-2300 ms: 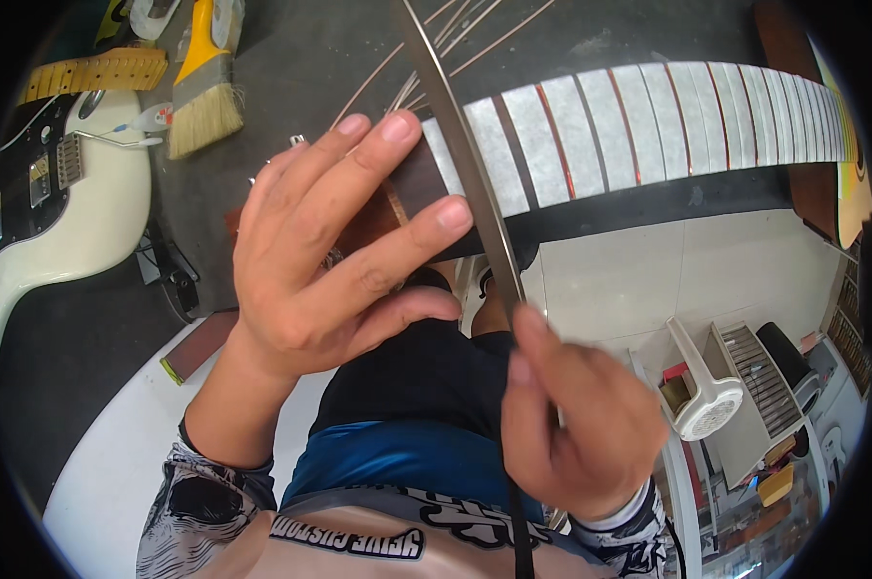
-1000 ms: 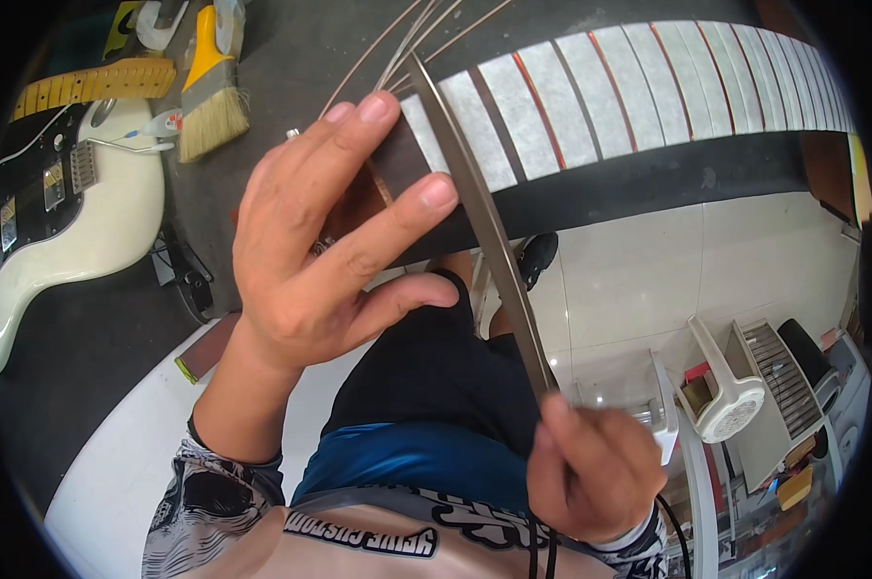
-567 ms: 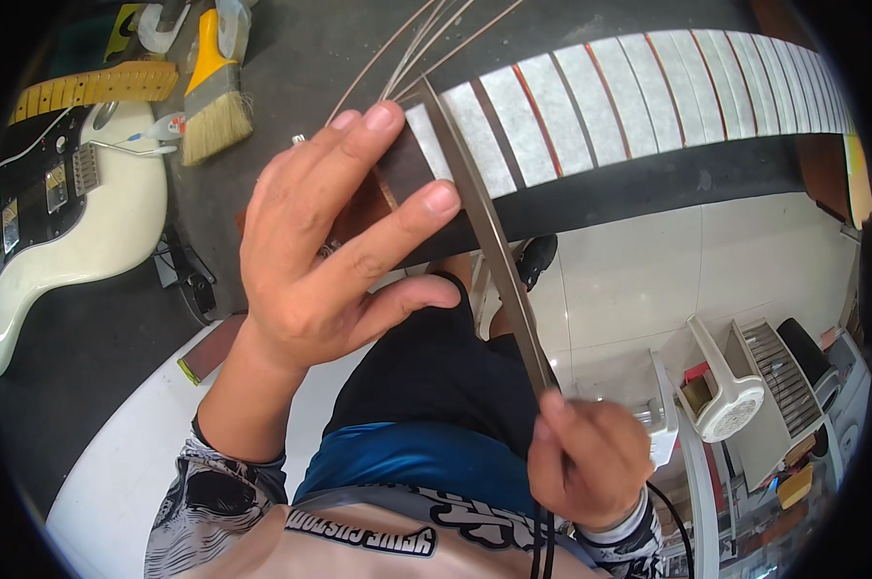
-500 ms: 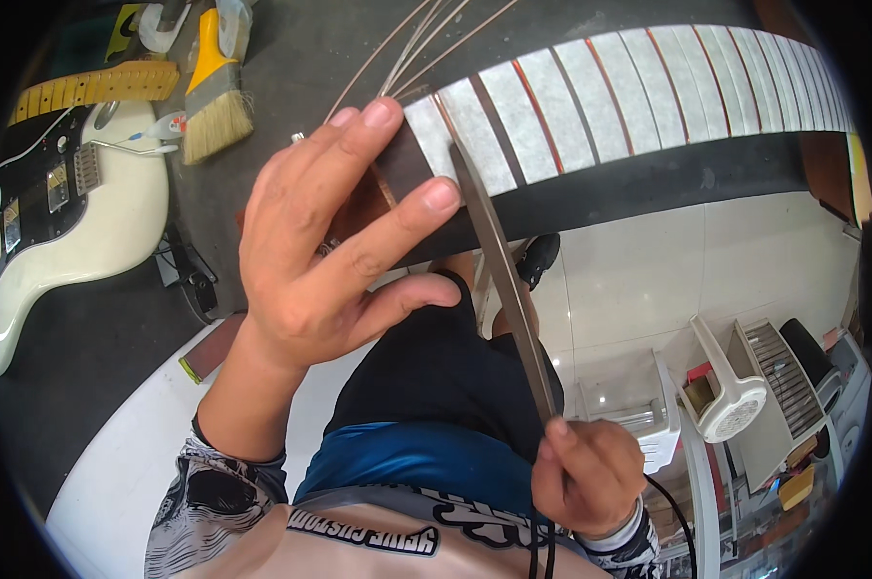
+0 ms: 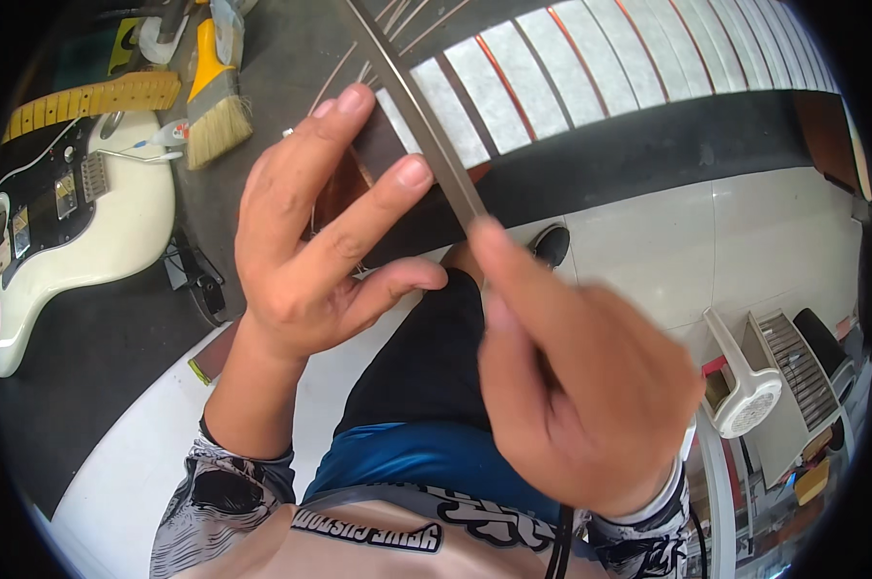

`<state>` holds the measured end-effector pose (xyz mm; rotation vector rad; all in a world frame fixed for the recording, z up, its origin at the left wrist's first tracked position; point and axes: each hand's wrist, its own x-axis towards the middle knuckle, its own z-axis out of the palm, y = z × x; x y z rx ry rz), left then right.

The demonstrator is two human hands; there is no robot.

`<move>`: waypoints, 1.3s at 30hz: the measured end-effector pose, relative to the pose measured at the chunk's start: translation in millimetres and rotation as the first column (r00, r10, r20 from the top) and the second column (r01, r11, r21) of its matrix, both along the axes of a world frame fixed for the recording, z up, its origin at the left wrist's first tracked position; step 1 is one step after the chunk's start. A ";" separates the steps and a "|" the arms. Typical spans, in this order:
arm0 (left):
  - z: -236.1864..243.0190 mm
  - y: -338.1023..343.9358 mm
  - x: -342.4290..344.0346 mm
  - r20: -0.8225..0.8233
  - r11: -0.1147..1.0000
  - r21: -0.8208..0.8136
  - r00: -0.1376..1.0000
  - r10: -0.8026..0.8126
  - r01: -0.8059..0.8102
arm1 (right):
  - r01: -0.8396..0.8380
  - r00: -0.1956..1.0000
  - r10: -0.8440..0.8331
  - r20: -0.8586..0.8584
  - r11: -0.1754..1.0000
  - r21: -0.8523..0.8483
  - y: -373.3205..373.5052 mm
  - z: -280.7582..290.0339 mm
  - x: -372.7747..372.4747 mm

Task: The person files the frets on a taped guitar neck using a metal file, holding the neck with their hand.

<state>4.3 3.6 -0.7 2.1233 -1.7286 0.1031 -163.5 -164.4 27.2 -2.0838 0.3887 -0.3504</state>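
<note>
A guitar neck (image 5: 590, 68), covered with pale paper strips between dark and copper-coloured fret lines, curves across the top of the view. My left hand (image 5: 310, 222) lies with fingers spread at its left end, index and middle fingertips beside the paper. My right hand (image 5: 590, 386) grips a long flat steel file (image 5: 416, 116), which crosses the neck's first strips diagonally, just right of those fingertips. Loose thin wires (image 5: 436, 29) lie beyond the file.
A white electric guitar (image 5: 117, 222) lies at the left below a maple neck (image 5: 79, 96). A yellow-handled brush (image 5: 214, 125) is beside them. A pale heat-gun-like tool (image 5: 745, 396) and slotted rack (image 5: 793, 367) stand lower right. My shoe (image 5: 552, 241) shows on the tiled floor.
Since half a second ago my right hand and the file have moved forward, up and to the left across the neck. The neck sits higher in view; my left hand keeps its spread pose.
</note>
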 end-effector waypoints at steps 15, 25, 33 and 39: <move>3.5 0.0 1.6 -0.001 1.000 0.015 1.000 -0.018 0.018 | -0.031 0.999 0.032 -0.006 0.996 0.088 14.9 -7.0 -104.8; -2.4 -5.0 -4.5 -0.029 0.995 -0.060 0.997 0.076 -0.078 | 0.096 0.960 -0.116 0.255 0.991 0.089 -4.8 -20.4 19.3; -3.4 -4.2 -0.9 0.052 0.998 -0.065 0.998 0.019 -0.015 | 0.142 0.972 -0.163 0.166 0.981 0.135 2.8 -55.7 -122.2; -5.0 -6.0 0.7 0.051 0.992 -0.123 0.999 -0.016 0.022 | 0.049 0.980 -0.074 0.184 0.989 0.138 28.7 -86.5 -184.9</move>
